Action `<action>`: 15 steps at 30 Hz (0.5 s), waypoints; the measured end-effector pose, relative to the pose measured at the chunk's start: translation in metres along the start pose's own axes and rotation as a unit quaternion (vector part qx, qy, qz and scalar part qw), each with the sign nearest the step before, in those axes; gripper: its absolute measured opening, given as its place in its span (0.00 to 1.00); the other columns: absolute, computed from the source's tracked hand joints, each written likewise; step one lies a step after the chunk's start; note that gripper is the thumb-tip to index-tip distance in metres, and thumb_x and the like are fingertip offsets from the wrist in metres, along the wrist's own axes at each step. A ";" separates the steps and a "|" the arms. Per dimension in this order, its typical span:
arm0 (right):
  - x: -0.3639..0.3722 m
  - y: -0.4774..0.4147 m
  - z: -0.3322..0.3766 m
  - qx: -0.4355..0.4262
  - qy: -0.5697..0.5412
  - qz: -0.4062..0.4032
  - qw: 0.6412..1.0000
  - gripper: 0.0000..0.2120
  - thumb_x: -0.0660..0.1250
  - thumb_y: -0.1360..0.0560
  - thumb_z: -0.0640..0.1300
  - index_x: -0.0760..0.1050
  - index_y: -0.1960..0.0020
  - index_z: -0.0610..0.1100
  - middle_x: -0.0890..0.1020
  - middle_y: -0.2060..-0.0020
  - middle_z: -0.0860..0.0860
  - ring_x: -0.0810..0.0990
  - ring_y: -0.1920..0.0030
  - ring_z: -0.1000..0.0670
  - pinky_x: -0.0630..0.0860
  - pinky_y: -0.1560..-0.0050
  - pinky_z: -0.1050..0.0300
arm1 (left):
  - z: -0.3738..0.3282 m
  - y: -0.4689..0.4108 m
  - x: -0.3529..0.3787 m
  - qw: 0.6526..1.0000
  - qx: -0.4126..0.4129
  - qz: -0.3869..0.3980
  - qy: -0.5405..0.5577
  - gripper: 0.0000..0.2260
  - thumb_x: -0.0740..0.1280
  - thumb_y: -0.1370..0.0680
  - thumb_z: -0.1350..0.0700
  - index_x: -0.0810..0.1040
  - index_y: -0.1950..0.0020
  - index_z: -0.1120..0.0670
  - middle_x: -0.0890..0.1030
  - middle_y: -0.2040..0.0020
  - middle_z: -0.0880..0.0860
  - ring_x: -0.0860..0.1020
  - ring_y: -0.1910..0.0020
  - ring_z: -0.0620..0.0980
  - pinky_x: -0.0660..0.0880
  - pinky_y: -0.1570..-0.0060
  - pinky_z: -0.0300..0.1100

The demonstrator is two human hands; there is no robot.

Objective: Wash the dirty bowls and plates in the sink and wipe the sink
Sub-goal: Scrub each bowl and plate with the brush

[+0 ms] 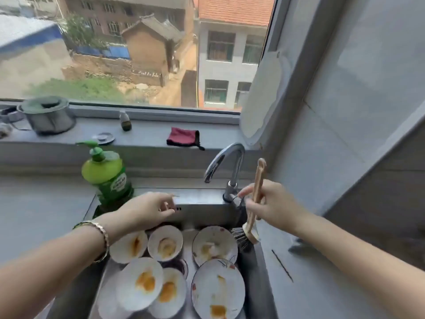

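Head view, looking down over a steel sink under a window; we count six soiled white dishes lying in it, all smeared with orange-yellow residue. Two bowls sit at the far left, side by side. A patterned plate lies at the far right, and a larger plate is near right, overlapping it. Two more dishes overlap at the near left, and we cannot tell whether these are bowls or plates. The nearest dishes are cut off by the lower edge, and most of the sink floor is hidden beneath the crockery.

The left hand, a bracelet on its wrist, hovers over the sink's far left corner above the bowls. Its fingers are loosely curled with nothing visible between them, though the fingertips are blurred.

The right hand is wrapped round the wooden handle of a dish brush, held nearly upright with the dark bristles down at the sink's far right edge; the forefinger stretches toward the base of the tap. Whether it touches the base we cannot make out.

A green soap bottle stands at the sink's far left corner, its base hidden behind the left hand. On the sill beyond lie a red cloth, a small dark bottle and a grey pot. A pale board leans at the right of the window. Everything is soft with blur, so labels are unreadable.
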State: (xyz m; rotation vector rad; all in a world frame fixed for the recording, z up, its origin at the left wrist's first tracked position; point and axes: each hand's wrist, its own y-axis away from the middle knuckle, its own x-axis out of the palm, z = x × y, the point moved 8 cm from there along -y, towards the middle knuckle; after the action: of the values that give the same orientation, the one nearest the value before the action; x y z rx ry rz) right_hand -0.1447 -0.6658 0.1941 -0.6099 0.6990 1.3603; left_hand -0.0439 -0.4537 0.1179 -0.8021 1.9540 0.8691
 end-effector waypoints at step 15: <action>0.269 0.069 -0.081 0.169 -0.089 0.232 0.954 0.17 0.54 0.22 0.32 0.69 0.38 0.47 0.77 0.44 0.56 0.73 0.43 0.58 0.66 0.49 0.76 | 0.211 0.107 0.166 0.956 -0.231 0.111 0.142 0.06 0.63 0.22 0.52 0.77 0.49 0.51 0.81 0.54 0.47 0.79 0.56 0.48 0.77 0.56 0.45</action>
State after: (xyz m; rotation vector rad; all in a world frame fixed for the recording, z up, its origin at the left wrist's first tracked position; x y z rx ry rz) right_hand -0.2019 -0.5419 -0.0609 -0.0422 0.9377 1.6523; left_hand -0.1130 -0.2590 -0.0850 -1.0313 2.1504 1.4494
